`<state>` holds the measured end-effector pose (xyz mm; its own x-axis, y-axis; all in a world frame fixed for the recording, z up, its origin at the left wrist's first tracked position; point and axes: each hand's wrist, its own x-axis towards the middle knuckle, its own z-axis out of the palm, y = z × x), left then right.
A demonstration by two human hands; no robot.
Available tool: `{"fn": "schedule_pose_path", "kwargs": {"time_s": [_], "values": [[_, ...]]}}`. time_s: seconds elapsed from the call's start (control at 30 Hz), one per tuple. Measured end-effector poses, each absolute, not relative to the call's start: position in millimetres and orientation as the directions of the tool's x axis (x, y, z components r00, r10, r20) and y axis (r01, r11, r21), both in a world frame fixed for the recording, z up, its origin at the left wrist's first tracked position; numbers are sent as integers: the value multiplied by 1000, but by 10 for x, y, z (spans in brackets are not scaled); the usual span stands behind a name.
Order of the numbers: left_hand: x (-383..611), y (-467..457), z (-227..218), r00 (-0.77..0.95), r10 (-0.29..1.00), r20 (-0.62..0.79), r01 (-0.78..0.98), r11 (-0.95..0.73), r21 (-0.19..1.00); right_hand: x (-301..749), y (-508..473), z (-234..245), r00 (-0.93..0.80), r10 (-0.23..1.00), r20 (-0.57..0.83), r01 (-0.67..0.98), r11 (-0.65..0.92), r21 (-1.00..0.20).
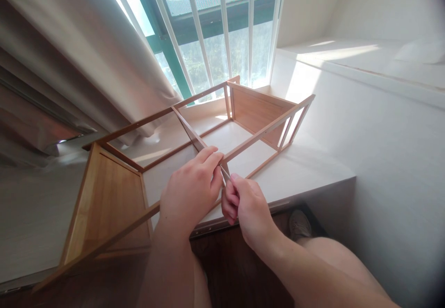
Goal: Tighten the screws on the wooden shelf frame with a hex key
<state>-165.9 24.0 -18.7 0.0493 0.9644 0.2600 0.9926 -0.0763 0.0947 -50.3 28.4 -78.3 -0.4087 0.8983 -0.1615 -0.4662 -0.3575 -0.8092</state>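
A wooden shelf frame (259,140) lies on its side on a pale ledge, with its panels standing across it. My left hand (189,190) is closed around the near rail, where the middle shelf board (189,129) meets it. Just to the right, my right hand (245,201) grips a slim metal tool (225,173) that looks like a hex key. Its tip reaches the rail's joint beside my left fingertips, which hide the exact contact. One end panel (107,201) is at the left, another panel (259,113) at the far right.
A barred window (222,34) is behind the frame, with a long curtain (79,44) hanging at the left. A white raised block (392,127) stands at the right. Below the ledge's front edge (278,204) are dark flooring and my shoe (299,224).
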Motion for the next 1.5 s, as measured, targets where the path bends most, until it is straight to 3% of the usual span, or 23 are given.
{"fn": "schedule_pose_path", "kwargs": {"time_s": [0.2, 0.4, 0.53, 0.77, 0.97, 1.1, 1.23, 1.33, 1.5], "values": [[-1645, 235, -183, 45, 964, 262, 992, -74, 102, -452, 229, -788, -389, 914, -115, -360, -266, -894], [-1651, 237, -182, 47, 963, 264, 992, -77, 104, -348, 416, -874, -382, 923, 49, 16, 59, -998], [-1655, 234, -183, 47, 963, 265, 992, -77, 101, -310, 438, -835, -390, 915, 105, 234, 209, -950], [-1651, 240, -191, 52, 962, 268, 992, -81, 100, -266, 473, -753, -430, 890, 150, 369, 324, -871], [-1656, 238, -180, 51, 962, 268, 993, -78, 90, -205, 514, -699, -505, 846, 170, 544, 465, -698], [-1660, 230, -188, 53, 963, 265, 994, -77, 81, -174, 531, -651, -553, 813, 183, 610, 545, -575], [-1661, 233, -196, 54, 962, 268, 994, -78, 77, -178, 533, -596, -557, 812, 172, 644, 553, -529], [-1657, 235, -192, 52, 965, 257, 994, -76, 82, -206, 518, -583, -544, 823, 164, 641, 533, -552], [-1655, 236, -179, 45, 967, 252, 994, -70, 90, -271, 489, -639, -463, 872, 160, 560, 427, -709]]}}
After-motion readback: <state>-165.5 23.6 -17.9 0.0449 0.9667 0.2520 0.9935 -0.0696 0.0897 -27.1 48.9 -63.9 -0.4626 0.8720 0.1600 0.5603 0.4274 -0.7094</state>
